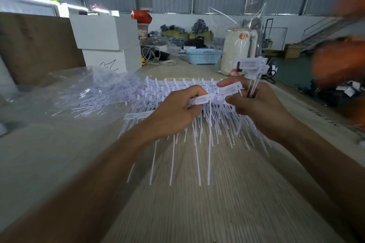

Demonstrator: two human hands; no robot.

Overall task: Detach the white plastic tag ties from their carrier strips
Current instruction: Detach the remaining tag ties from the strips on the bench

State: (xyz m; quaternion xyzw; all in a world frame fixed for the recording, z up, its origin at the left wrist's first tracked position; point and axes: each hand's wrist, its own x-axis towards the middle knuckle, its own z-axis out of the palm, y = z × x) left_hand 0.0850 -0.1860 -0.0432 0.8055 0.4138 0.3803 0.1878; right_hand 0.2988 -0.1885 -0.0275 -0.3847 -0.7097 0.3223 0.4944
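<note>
Over the pale table (59, 163), I'm pinching one tag tie (201, 99) with my left hand (173, 112); my right hand (256, 104), clutching detached ties (253, 69), should be bracing the strip (177, 83) just beyond, snapping cleanly.

White ties (197, 124) still on their strips (177, 83) lie heaped on the table (197, 203), tails fanned toward its near edge; loose ties (94, 98) are piled left of them.
</note>
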